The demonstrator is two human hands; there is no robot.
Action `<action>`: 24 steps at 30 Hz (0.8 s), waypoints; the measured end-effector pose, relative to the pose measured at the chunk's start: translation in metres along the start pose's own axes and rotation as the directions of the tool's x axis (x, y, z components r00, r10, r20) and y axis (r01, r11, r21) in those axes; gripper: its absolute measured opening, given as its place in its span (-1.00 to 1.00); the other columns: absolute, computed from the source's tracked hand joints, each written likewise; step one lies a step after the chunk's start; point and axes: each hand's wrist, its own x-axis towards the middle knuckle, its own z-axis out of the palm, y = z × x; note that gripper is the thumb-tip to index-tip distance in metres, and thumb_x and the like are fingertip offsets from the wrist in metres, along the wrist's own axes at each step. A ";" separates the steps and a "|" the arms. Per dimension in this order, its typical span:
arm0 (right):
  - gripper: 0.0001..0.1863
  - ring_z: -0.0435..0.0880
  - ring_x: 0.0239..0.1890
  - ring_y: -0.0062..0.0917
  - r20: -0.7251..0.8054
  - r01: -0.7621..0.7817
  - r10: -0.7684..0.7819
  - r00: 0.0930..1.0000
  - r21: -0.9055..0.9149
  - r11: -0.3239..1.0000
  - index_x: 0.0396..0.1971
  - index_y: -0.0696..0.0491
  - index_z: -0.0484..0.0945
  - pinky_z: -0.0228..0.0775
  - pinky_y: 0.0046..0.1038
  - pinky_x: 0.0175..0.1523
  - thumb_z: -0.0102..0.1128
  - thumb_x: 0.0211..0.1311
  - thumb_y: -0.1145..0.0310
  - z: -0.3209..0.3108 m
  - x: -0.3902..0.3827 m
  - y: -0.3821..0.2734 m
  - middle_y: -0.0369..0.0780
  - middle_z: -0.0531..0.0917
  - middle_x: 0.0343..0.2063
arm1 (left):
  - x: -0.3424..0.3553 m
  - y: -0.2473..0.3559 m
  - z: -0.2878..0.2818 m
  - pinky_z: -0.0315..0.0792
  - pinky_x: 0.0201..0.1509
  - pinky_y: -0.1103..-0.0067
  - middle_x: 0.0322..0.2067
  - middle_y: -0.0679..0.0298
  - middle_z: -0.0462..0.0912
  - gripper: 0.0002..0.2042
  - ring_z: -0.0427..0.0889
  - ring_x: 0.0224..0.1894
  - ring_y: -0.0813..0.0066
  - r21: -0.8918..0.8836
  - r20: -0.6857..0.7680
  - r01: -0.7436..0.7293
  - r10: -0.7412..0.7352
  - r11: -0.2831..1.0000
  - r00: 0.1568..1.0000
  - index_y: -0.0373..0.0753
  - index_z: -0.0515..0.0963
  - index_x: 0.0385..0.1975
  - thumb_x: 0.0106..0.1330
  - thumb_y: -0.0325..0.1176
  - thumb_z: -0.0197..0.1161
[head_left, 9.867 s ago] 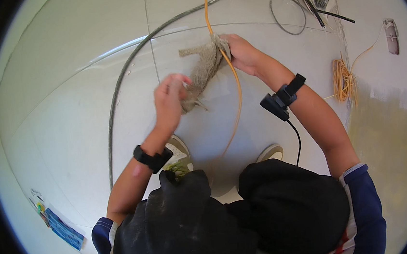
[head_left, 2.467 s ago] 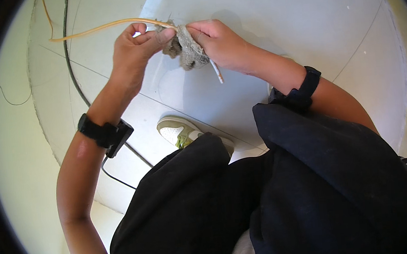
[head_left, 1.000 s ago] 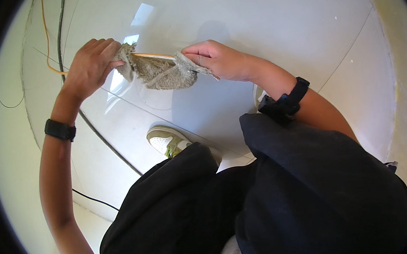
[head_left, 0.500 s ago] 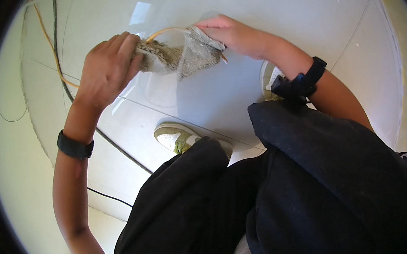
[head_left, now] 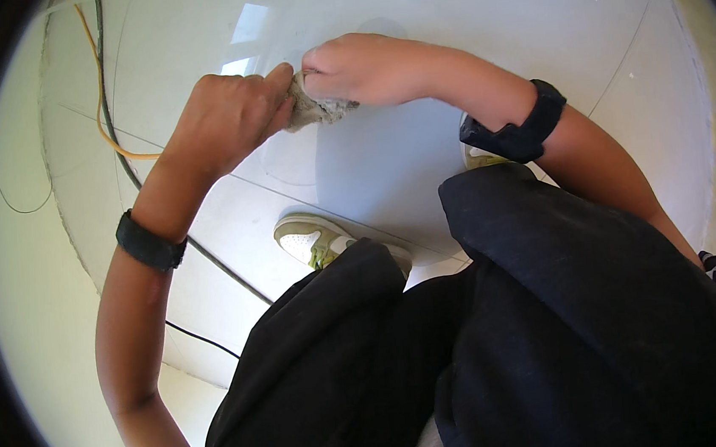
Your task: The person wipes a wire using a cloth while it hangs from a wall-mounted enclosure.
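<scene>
A dirty grey-beige cloth (head_left: pixel 314 108) is bunched between my two hands, held above the floor tiles. My left hand (head_left: pixel 225 120) grips its left end, with thumb and fingers closed. Curled round the right part of the cloth is my right hand (head_left: pixel 370 69), its fingertips almost meeting the left ones. A thin yellow cable (head_left: pixel 103 127) comes down from the upper left and passes out of sight behind my left wrist. Whether it runs on inside the cloth is hidden by my hands.
A black cable (head_left: pixel 224 272) runs along the floor (head_left: pixel 478 34) at the left, passing behind my left forearm. A thin dark wire (head_left: pixel 12 207) lies farther left. My left shoe (head_left: pixel 300 237) stands below the hands. A pale wall (head_left: pixel 687 41) borders the floor at right.
My right hand has moved left, close to my left hand, and its fingers have curled round the cloth. The cloth is bunched smaller. The cable's loop and end no longer show.
</scene>
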 end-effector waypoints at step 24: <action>-0.73 0.20 -0.63 -0.36 -0.077 0.067 -0.061 0.995 0.073 0.995 -0.57 0.17 0.30 0.18 -0.37 -0.44 -0.11 0.08 0.24 0.003 -0.009 0.029 -0.11 0.31 -0.72 | -0.035 -0.024 0.012 0.29 -0.50 0.36 -0.72 0.02 0.34 -0.72 0.37 -0.63 0.03 -0.278 0.050 0.099 -0.088 0.955 0.995 -0.28 0.29 -0.53 0.29 -0.19 -0.02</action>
